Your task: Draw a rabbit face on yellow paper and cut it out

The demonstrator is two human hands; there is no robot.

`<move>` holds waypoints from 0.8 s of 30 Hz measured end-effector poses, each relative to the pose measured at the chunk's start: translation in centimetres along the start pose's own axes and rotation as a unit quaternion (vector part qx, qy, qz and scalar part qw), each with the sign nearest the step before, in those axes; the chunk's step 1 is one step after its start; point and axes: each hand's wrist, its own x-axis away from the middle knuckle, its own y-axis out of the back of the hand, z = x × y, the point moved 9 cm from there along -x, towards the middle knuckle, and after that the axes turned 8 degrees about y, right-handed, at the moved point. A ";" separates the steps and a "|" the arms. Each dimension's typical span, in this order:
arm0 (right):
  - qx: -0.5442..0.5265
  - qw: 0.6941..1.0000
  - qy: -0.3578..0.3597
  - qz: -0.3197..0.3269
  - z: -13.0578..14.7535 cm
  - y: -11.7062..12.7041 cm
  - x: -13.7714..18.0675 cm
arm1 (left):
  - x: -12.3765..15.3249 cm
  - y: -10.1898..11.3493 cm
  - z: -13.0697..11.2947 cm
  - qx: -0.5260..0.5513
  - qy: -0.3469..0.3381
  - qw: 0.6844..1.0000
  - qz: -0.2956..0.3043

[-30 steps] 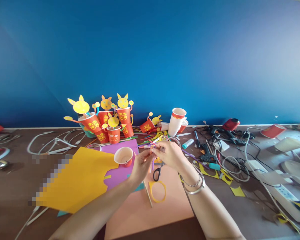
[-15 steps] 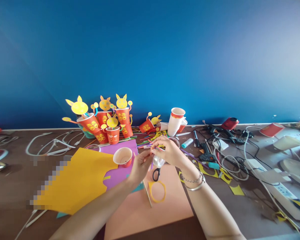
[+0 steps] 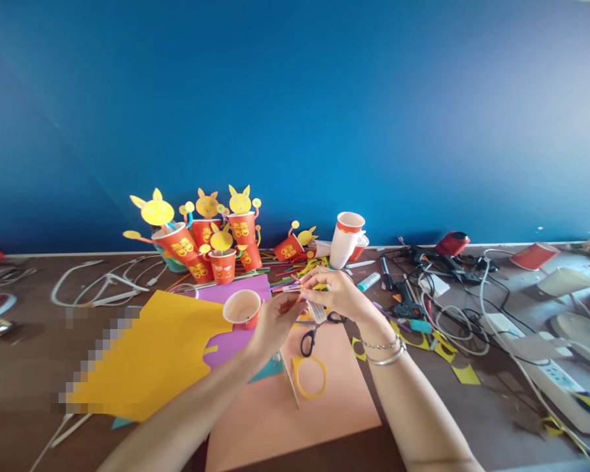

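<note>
My left hand [image 3: 270, 321] and my right hand [image 3: 335, 293] meet above the orange paper sheet [image 3: 295, 413], both with fingers pinched. Between them they hold a thin purple straw [image 3: 299, 297]; a small clear tape-like piece [image 3: 317, 311] hangs under my right fingers. Just left of my left hand stands an open red paper cup [image 3: 242, 308] on the purple sheet [image 3: 236, 292]. Black-handled scissors [image 3: 309, 341] and a yellow paper ring [image 3: 309, 375] lie on the orange sheet below my hands.
Several red cups with yellow animal heads [image 3: 201, 229] stand at the back by the blue wall. A yellow sheet [image 3: 152, 354] lies left. White stacked cups [image 3: 347, 239], a glue gun [image 3: 406, 301], tangled cables [image 3: 452, 321] and a power strip [image 3: 545, 367] crowd the right. White tubing [image 3: 103, 285] lies far left.
My right hand has turned and shifted slightly right; the clear piece under its fingers shows now. My left hand rose a little toward it. The view barely moved.
</note>
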 end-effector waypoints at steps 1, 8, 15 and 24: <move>0.002 1.000 -0.001 0.001 0.0 0.0 0.0 | -0.1 0.1 0.2 -0.003 0.000 1.000 -0.005; 0.003 1.000 -0.021 -0.009 -0.8 0.0 0.0 | -0.3 0.1 0.8 -0.019 -0.008 1.000 0.004; -0.014 0.998 -0.057 0.000 -1.9 -0.3 -0.1 | -0.1 -0.1 0.3 -0.049 -0.008 0.999 0.021; -0.035 0.998 -0.046 0.030 -2.7 -0.2 0.0 | -0.1 0.1 0.1 -0.006 0.030 0.999 0.014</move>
